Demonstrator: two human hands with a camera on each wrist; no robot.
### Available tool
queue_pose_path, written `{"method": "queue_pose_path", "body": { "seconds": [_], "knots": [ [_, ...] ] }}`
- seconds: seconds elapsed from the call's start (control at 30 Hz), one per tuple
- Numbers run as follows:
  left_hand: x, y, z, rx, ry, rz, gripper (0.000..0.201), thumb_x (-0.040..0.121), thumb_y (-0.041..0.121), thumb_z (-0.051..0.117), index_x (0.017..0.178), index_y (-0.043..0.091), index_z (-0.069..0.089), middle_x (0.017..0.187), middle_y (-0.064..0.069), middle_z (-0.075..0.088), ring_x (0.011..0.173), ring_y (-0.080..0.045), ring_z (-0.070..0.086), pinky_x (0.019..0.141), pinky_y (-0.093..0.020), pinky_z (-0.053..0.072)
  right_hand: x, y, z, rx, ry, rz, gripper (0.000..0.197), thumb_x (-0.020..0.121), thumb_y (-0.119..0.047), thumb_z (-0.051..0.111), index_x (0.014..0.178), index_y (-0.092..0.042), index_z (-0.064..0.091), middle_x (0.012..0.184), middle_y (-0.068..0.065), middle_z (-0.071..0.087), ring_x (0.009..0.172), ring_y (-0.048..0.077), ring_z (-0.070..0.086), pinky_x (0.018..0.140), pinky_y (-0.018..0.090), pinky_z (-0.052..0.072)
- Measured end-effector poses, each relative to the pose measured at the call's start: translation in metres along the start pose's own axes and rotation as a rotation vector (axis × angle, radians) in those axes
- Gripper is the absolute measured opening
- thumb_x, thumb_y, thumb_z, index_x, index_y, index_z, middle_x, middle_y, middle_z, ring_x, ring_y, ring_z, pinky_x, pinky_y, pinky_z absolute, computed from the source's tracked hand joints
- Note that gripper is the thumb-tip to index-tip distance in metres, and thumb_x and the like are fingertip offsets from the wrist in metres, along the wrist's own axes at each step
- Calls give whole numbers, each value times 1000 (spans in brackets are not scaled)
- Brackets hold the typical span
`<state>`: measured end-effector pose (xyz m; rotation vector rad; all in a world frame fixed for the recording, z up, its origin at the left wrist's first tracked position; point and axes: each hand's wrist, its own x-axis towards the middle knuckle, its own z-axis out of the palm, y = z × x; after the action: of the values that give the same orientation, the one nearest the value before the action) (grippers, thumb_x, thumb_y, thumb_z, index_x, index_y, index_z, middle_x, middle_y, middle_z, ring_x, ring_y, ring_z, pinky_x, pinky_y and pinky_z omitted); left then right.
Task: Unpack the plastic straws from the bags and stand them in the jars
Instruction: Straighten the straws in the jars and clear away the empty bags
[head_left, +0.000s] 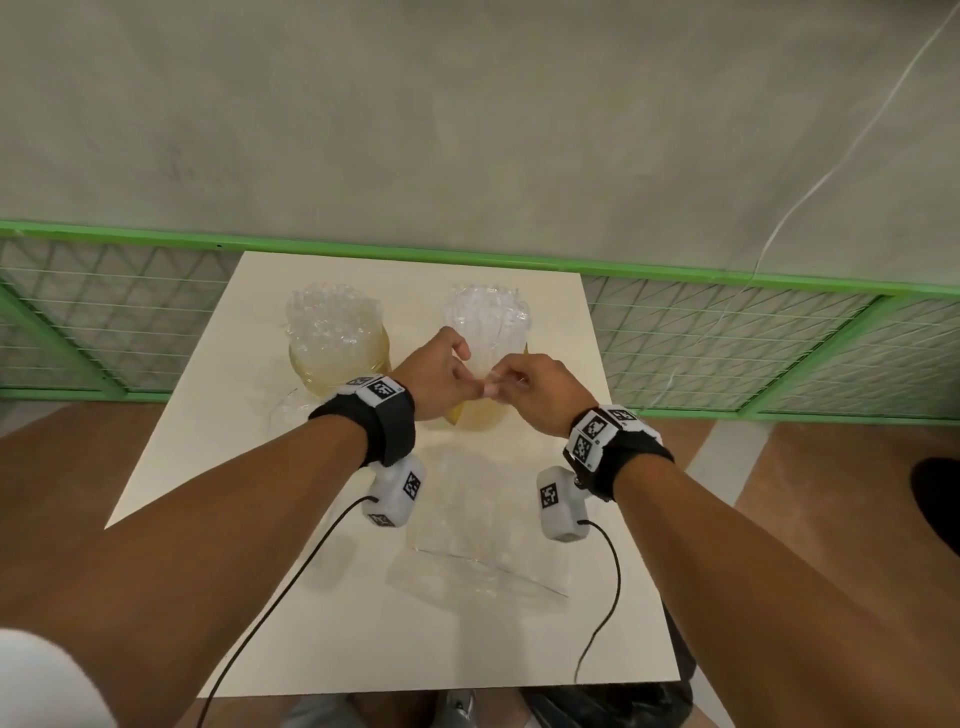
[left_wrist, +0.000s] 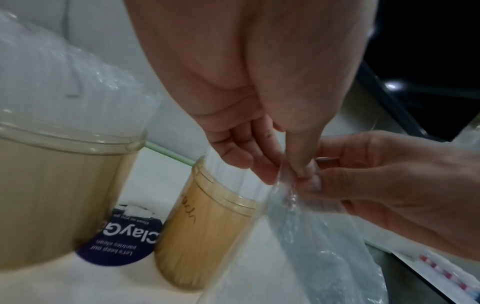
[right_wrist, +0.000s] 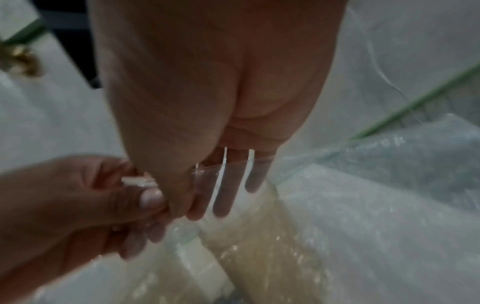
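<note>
Two yellowish clear jars stand on the white table (head_left: 208, 467), each packed with clear straws: the left jar (head_left: 337, 358) and the right jar (head_left: 485, 415), which my hands partly hide. In front of the right jar, my left hand (head_left: 470, 385) and right hand (head_left: 506, 385) both pinch the top edge of a clear plastic bag (head_left: 483, 535). The bag hangs down toward the table's near side. In the left wrist view my left hand (left_wrist: 291, 176) pinches the bag (left_wrist: 324, 257) beside the right hand (left_wrist: 376, 185). I cannot tell what the bag holds.
A crumpled clear bag (head_left: 288, 405) lies by the left jar. A purple round label (left_wrist: 122, 240) lies flat between the jars. A green-framed wire fence (head_left: 727, 332) runs behind the table. Black cables (head_left: 608, 587) trail from my wrist cameras across the table.
</note>
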<state>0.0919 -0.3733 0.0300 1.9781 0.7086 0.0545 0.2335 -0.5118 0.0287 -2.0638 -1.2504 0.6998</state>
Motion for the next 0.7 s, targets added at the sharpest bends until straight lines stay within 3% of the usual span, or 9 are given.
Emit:
{"method": "queue_pose_path", "body": {
  "seconds": [0.1,0.2,0.27,0.33,0.4,0.47,0.53,0.6,0.7],
  "knots": [
    [-13,-18,-3,133,-121,-91,71,67,65,79,118,23,52,104,8,69,97,-14,64,87,-33,51,0,11,-3,198,116,37,11,95,-16,64,88,-24,67,88,-6,73,87,16,69,83,33,53],
    [-26,-45,0,470,-291,-97,54,82,57,71,116,16,63,116,6,63,109,-17,59,98,-34,45,-5,29,-15,350,257,140,18,97,-11,55,89,-25,63,81,-5,70,81,20,73,73,35,53],
    [-29,-58,-1,385,-240,-113,27,86,48,70,92,22,68,103,-1,70,99,-23,64,89,-35,50,-11,38,-21,349,317,208,24,94,-8,51,95,-30,61,81,-3,71,82,22,75,70,36,54],
    [-27,-62,-5,176,-188,-102,24,88,36,68,70,24,56,89,-3,71,83,-24,67,74,-29,56,-17,47,-22,341,332,272,29,94,-3,47,96,-30,59,86,3,70,85,26,75,64,30,50],
    [-26,-57,-11,8,-129,-144,21,94,17,62,77,8,53,83,-1,65,68,-13,65,57,-16,48,-21,54,-21,374,344,360,27,95,0,46,91,-25,55,93,11,66,83,29,72,54,22,47],
    [-25,-54,-21,-137,-106,-207,12,95,0,57,85,6,53,80,-6,59,64,-12,64,54,-20,46,-23,59,-20,434,341,468,23,96,1,47,87,-19,51,96,13,63,83,29,66,42,16,44],
    [-24,-60,-32,-179,-53,-224,24,88,-7,60,68,5,53,79,-14,56,74,-26,62,65,-33,49,-24,67,-19,475,325,544,17,98,-1,46,92,-16,51,98,12,62,83,27,64,44,18,43],
    [-21,-69,-38,-125,16,-246,24,78,8,69,56,14,64,75,-19,64,75,-32,65,75,-42,55,-26,79,-20,424,299,591,9,98,-7,47,100,-11,54,99,10,66,84,26,67,53,23,42],
    [-22,-76,-41,-133,41,-260,11,81,19,69,79,12,77,87,-18,74,81,-33,71,80,-44,60,-28,94,-22,191,216,628,9,88,-18,59,90,-14,66,100,10,76,89,28,75,62,31,50]
  ]
}}
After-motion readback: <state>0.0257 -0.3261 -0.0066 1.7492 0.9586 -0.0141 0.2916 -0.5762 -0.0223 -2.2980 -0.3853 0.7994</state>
